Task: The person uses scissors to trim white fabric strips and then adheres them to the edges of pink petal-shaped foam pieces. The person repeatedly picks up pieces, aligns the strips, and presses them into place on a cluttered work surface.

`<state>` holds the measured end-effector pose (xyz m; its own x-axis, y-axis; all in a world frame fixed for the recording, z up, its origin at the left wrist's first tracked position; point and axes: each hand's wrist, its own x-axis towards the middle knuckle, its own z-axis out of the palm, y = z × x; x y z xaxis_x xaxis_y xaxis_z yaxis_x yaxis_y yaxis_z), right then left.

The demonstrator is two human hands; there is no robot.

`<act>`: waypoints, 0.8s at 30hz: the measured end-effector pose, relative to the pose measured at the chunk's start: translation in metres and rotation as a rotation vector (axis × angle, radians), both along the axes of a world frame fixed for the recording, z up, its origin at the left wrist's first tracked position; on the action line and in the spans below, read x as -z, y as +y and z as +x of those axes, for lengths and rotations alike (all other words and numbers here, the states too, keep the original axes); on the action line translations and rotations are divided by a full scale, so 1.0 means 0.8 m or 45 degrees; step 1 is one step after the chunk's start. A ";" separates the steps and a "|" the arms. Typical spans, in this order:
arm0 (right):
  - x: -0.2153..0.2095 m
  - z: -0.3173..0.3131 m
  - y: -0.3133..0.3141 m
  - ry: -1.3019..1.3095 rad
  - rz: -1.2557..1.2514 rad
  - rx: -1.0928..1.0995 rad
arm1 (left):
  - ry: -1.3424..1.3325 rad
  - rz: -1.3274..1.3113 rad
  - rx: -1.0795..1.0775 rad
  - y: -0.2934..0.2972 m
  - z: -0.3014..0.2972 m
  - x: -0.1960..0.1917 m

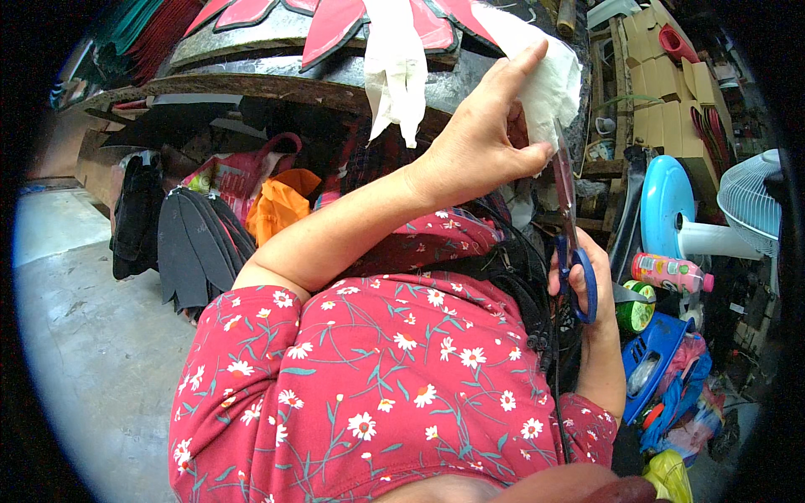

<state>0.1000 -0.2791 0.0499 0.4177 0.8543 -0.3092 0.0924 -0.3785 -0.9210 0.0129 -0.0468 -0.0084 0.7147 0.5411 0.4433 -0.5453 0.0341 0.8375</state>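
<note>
Floral shirt (394, 369): one, red
Left hand (482, 134): pinching one white cloth (558, 84)
Right hand (593, 281): grasping one pair of blue-handled scissors (567, 201), tips at the cloth

Through the head camera I count one pair of blue-handled metal scissors (567, 197), two white, crumpled lengths of cloth (398, 67), one white fan with a round blue base (719, 241), one pink-labelled plastic bottle (669, 273), one round green tub (637, 307), and at least five pointed red, black-edged pieces (335, 29).
</note>
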 end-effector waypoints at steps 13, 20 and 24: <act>0.002 -0.004 0.002 0.059 -0.018 0.099 | -0.058 0.258 -0.110 -0.010 0.002 -0.002; 0.004 0.002 0.001 0.020 -0.058 0.055 | 0.154 -0.038 -0.036 0.005 -0.004 0.001; 0.005 0.003 0.003 0.074 -0.075 0.013 | 0.004 -0.102 -0.013 0.002 0.001 0.003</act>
